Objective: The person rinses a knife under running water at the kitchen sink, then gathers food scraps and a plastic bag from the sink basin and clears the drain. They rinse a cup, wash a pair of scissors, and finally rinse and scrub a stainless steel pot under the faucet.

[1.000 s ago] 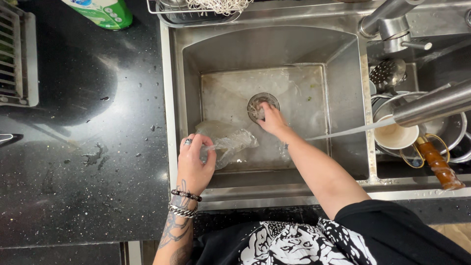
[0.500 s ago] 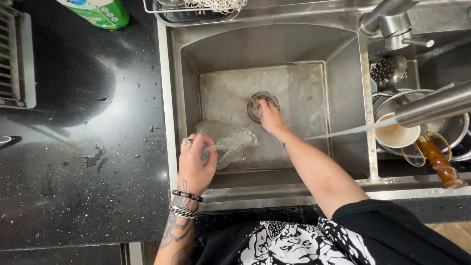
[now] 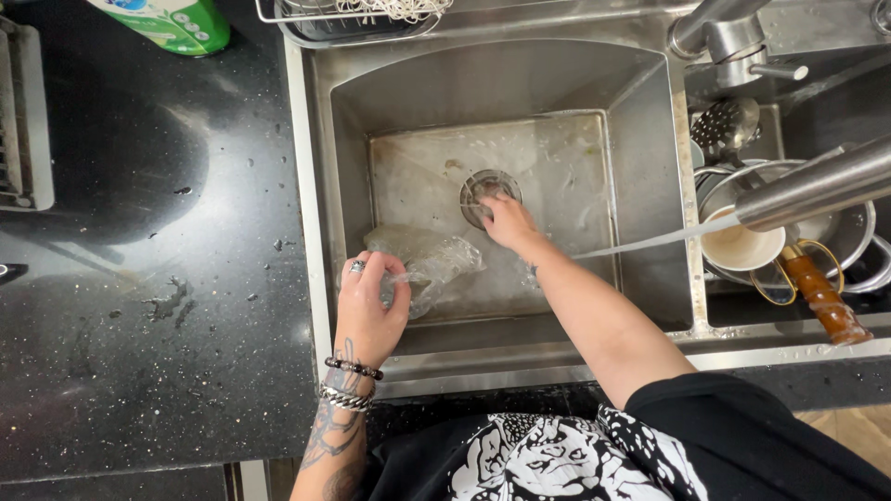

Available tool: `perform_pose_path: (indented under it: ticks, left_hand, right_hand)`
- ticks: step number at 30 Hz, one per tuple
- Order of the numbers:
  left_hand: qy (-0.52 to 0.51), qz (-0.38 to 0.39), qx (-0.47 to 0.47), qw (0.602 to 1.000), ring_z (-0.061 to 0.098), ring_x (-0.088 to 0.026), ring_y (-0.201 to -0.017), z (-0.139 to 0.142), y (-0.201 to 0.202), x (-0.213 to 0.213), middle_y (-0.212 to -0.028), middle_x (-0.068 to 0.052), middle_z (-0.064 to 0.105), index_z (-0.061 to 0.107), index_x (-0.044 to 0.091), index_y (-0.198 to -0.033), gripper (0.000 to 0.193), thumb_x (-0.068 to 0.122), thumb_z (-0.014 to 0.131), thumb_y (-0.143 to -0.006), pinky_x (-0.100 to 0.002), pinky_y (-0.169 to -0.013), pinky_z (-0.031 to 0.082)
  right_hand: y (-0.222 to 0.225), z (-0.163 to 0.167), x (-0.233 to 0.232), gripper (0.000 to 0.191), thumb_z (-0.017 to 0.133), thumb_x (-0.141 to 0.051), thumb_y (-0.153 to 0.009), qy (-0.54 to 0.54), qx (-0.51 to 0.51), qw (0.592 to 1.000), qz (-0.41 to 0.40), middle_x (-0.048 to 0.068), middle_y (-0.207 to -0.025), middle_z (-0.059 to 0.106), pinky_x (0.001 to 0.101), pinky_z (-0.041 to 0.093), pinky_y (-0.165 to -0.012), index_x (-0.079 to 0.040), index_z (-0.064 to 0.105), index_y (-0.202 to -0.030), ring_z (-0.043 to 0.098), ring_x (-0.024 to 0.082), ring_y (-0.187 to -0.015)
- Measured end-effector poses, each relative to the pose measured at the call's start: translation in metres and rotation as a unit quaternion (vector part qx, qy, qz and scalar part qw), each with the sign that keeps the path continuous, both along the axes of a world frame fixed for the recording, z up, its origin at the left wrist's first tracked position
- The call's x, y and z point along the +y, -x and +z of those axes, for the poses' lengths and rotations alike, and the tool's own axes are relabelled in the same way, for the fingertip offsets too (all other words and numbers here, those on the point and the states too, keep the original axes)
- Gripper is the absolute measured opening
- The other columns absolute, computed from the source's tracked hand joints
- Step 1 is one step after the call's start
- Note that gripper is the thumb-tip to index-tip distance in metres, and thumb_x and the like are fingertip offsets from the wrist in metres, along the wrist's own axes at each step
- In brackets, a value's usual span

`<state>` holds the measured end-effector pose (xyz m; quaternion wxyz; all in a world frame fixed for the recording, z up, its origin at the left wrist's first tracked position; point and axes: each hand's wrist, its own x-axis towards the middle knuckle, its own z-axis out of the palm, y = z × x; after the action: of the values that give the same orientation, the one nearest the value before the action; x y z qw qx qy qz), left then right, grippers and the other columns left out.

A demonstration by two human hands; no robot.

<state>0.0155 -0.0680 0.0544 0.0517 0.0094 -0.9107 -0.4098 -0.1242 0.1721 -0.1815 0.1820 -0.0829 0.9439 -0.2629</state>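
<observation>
Steel on every side: a person leans over a sink (image 3: 650,213), both bare hands down in the basin. The left hand (image 3: 369,311) (a ring on one finger, bead and chain bracelets at the wrist) pinches a clear plastic bag (image 3: 429,269) by its near edge, fingers closed on the film so that the limp, wet bag is pinned low against the basin floor, just beside that hand and stretching toward the other. The right hand (image 3: 506,223) reaches further in, fingertips down at the round drain (image 3: 484,188) and touching its rim; whether they grip anything there cannot be told, since the fingers curl over the spot. A thin stream of water (image 3: 650,243) runs from the spout (image 3: 821,186) on the far side of the right arm and meets the forearm, which lies across its path because of the reach to the drain. Beyond the spout, well apart from both hands, cups and bowls sit stacked in a second basin (image 3: 789,246). Outside the left hand lies a black speckled counter (image 3: 139,278), dotted with droplets, and a green bottle (image 3: 172,20) stands at its far edge.
</observation>
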Motion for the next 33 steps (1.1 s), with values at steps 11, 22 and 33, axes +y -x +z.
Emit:
perform_pose_path:
  ticks: [11, 22, 33]
  left_hand:
    - [0.0, 0.005, -0.006, 1.0, 0.058, -0.036, -0.1, -0.002, -0.001, -0.002, -0.094, -0.012, 0.064, 0.06, 0.005, -0.092, 0.012, 0.001, 0.067, -0.083, -0.044, -0.084, 0.049]
    - [-0.009, -0.004, -0.015, 1.0, 0.058, -0.037, -0.101, -0.001, 0.002, 0.003, -0.095, -0.011, 0.064, 0.061, 0.005, -0.093, 0.011, 0.002, 0.066, -0.084, -0.044, -0.082, 0.049]
    - [-0.008, -0.009, -0.01, 1.0, 0.058, -0.036, -0.1, 0.0, 0.0, 0.002, -0.094, -0.011, 0.064, 0.061, 0.005, -0.093, 0.012, 0.001, 0.067, -0.084, -0.044, -0.084, 0.049]
  right_hand:
    - [-0.006, -0.001, 0.007, 0.049, 0.07, 0.004, -0.08, 0.109, 0.074, 0.991, 0.003, 0.015, -0.125, 0.065, 0.0447, 0.054, -0.093, -0.013, 0.062, -0.125, 0.063, 0.04, -0.113]
    - [0.009, -0.007, 0.002, 0.06, 0.073, -0.006, -0.078, -0.005, 0.004, 1.0, 0.028, 0.015, -0.135, 0.053, 0.0482, 0.048, -0.1, -0.011, 0.054, -0.135, 0.054, 0.04, -0.122]
    - [0.006, 0.007, 0.005, 0.046, 0.093, -0.036, -0.065, -0.099, 0.015, 0.995, 0.028, 0.012, -0.13, 0.039, 0.0466, 0.042, -0.102, -0.009, 0.067, -0.093, 0.037, 0.037, -0.124]
